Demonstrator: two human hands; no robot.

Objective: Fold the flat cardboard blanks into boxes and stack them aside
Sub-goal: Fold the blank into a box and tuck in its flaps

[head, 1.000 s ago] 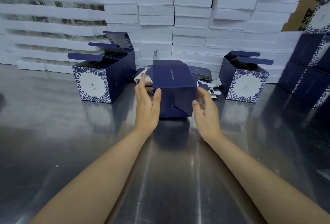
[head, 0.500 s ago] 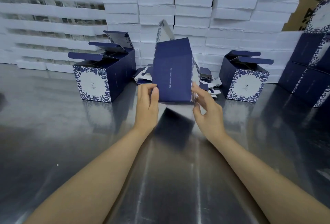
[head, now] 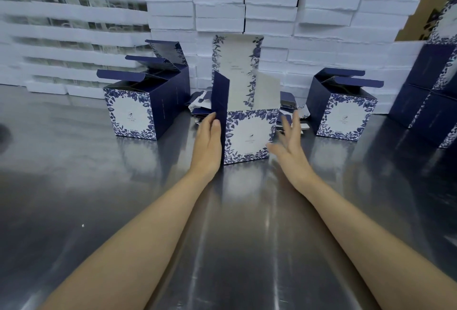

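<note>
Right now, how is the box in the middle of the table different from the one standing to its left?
The middle box has its long lid flap standing straight up; the left box has flaps that lean at angles. The middle box faces the camera squarely; the left box is turned, showing a plain navy side too. Both are open-topped, upright, with blue leaf borders round a white panel.
</note>
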